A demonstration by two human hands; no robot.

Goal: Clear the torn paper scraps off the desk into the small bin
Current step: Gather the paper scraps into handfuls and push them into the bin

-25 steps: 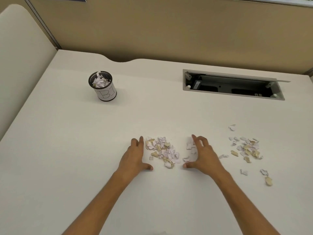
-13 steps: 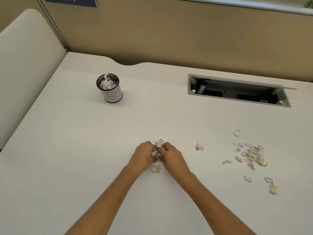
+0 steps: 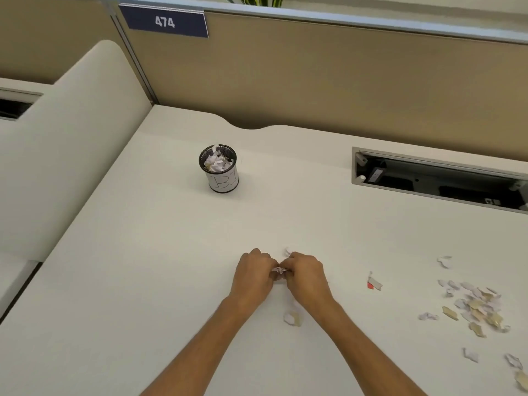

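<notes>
My left hand and my right hand are pressed together at the desk's middle, both closed around a bunch of torn paper scraps that shows between the fingers. A couple of loose scraps lie just below my right wrist, and one small piece sits beyond my knuckles. A scattered pile of white and tan scraps covers the desk at the right. The small mesh bin, labelled and holding paper, stands upright far left of my hands.
An open cable tray recess is cut into the white desk at the back right. A scrap with a red corner lies between my hands and the pile. Beige partitions with a "474" sign border the back and left.
My hands swept together from either side of the middle pile and closed on it. The view has tilted up and the hands stay bunched around the scraps.
</notes>
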